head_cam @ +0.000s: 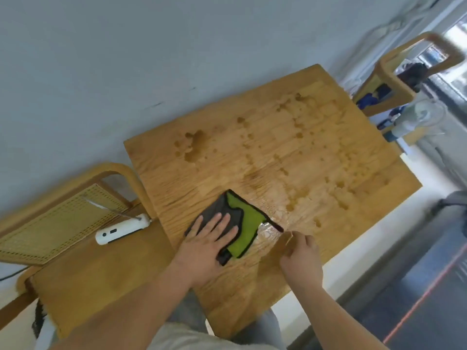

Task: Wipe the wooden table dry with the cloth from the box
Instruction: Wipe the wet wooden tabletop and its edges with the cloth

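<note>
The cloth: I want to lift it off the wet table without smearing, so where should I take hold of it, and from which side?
Probably the bare green part of the cloth, along its black-trimmed right edge. Come from the right, where the right hand already sits beside that edge. The left hand lies flat on the grey half, pinning it to the table, so only the green side is free to pinch.

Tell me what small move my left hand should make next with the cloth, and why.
Probably push the cloth forward, away from you, toward the droplets and puddles across the table's far half. Your left hand already lies flat on the cloth near the front edge, and the wood past it looks wet; the right hand rests beside it.
</note>
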`<state>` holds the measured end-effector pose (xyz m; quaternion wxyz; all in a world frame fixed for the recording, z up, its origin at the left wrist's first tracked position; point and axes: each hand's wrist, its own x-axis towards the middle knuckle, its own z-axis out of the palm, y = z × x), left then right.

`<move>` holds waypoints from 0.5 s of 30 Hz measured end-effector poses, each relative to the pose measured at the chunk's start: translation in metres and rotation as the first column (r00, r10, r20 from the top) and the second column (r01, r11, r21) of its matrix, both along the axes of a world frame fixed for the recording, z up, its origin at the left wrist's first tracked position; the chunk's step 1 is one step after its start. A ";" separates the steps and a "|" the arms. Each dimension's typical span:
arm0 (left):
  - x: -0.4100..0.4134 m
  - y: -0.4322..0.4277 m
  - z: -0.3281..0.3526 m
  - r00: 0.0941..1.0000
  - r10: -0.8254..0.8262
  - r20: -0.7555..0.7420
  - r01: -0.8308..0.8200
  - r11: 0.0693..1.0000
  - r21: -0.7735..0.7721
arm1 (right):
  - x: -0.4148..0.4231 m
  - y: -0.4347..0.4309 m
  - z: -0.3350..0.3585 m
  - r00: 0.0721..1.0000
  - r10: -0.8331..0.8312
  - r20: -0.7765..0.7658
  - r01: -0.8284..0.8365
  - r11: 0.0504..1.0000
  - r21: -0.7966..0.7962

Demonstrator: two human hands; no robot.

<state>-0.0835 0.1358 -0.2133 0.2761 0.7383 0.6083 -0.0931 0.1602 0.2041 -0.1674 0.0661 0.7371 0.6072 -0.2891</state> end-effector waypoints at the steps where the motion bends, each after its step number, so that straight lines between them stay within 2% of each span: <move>1: 0.013 0.007 0.005 0.997 0.070 -0.013 -0.070 0.997 -0.025 | 0.007 -0.004 0.000 0.999 -0.043 0.021 0.043 0.999 -0.019; 3: 0.041 0.009 0.014 0.999 0.038 -0.016 -0.038 0.998 -0.057 | 0.021 -0.010 0.001 0.991 -0.122 0.050 0.125 0.991 -0.052; 5: 0.060 0.011 0.015 0.975 -0.220 0.012 0.221 0.973 -0.072 | 0.034 -0.010 0.000 0.979 -0.202 0.014 0.202 0.975 -0.088; 6: 0.064 0.018 0.013 0.932 -0.361 0.023 0.361 0.930 -0.074 | 0.038 -0.008 0.001 0.967 -0.251 -0.043 0.246 0.964 -0.097; 8: 0.067 0.045 0.008 0.871 -0.492 0.004 0.492 0.870 -0.037 | 0.047 -0.005 0.002 0.935 -0.326 -0.138 0.317 0.945 -0.084; 9: 0.071 0.059 0.006 0.881 -0.472 -0.019 0.472 0.881 -0.019 | 0.052 -0.005 0.003 0.920 -0.352 -0.172 0.345 0.936 -0.069; 12: 0.101 0.075 0.007 0.975 -0.219 -0.037 0.218 0.975 -0.041 | 0.064 -0.005 0.008 0.892 -0.406 -0.199 0.409 0.912 -0.026; 13: 0.115 0.066 0.008 0.981 -0.188 -0.037 0.186 0.981 -0.056 | 0.067 -0.006 0.008 0.885 -0.426 -0.189 0.429 0.903 -0.025; 15: 0.138 0.040 0.012 0.970 -0.243 0.018 0.244 0.967 -0.079 | 0.073 -0.005 0.009 0.880 -0.439 -0.180 0.442 0.897 -0.030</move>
